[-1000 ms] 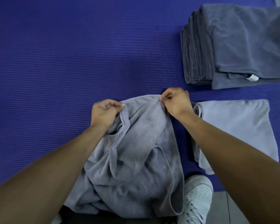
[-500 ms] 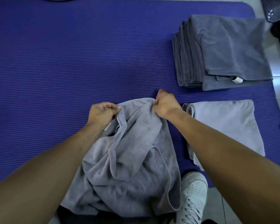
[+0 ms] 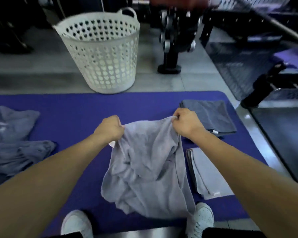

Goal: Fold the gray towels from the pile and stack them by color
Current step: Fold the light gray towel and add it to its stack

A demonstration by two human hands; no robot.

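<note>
Unfolded pile [image 3: 15,148]: darker gray towels lie crumpled at the left edge of the blue mat [image 3: 79,107], near the left arm, probably so that the next towel is easy to take.
Basket [image 3: 101,52]: a white perforated basket stands on the floor just behind the far edge of the mat, apart from the towels.
Left hand [image 3: 110,129]: the fingers are curled tight around one top corner of the light gray towel [image 3: 148,165]; a small white tag shows just under the fist.
Light gray towel: it hangs crumpled between the two hands, over the middle of the mat, and its lower part falls toward the white shoes [image 3: 203,215]. I judge it is held by the top edge so it can be shaken flat before folding.
Right hand [image 3: 186,124]: it pinches the other top corner, with the fingers closed on the cloth.
Open room: bare mat lies ahead of the hands and to their left, enough, I think, for spreading the towel.
Light stack [image 3: 206,174]: folded light gray towels lie near the front edge, just right of the hanging towel.
Dark stack [image 3: 212,115]: folded dark gray towels lie behind it, near the right edge of the mat, so the colours are kept separate.
</note>
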